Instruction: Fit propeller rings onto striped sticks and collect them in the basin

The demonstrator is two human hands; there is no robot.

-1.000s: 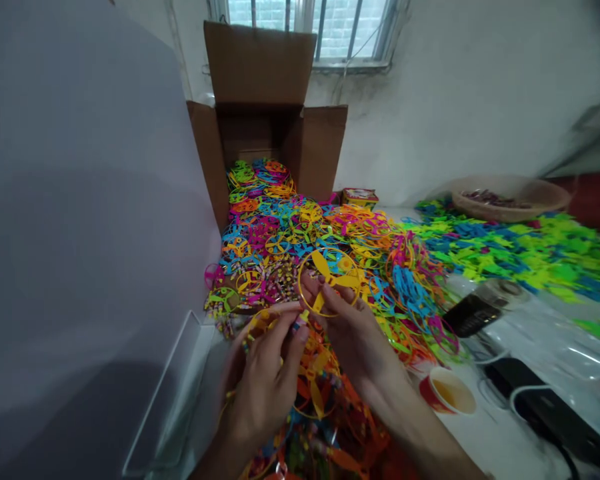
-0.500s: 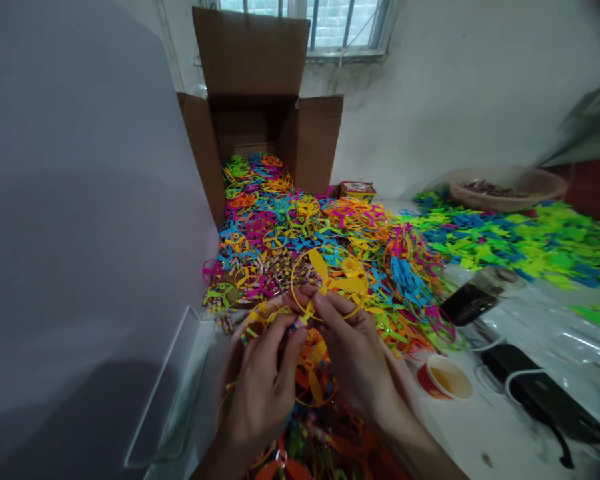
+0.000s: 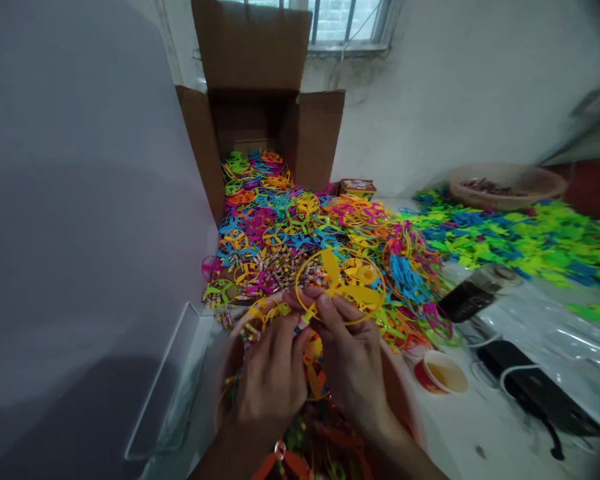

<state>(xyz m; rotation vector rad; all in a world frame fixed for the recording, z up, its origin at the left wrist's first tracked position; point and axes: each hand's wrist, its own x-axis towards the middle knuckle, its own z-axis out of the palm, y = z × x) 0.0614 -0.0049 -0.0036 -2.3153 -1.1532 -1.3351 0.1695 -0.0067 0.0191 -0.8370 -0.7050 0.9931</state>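
Your right hand (image 3: 353, 360) pinches the yellow propeller ring (image 3: 360, 293) | your left hand (image 3: 273, 373) pinches a beaded stick (image 3: 300, 325) | risk: a slack pinch drops either into the tangled ring heap (image 3: 280, 227)

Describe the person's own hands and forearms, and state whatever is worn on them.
The left hand and right hand are both bare: no gloves, and no rings, watch or bracelets show. The forearms are bare too, with no sleeve in view.
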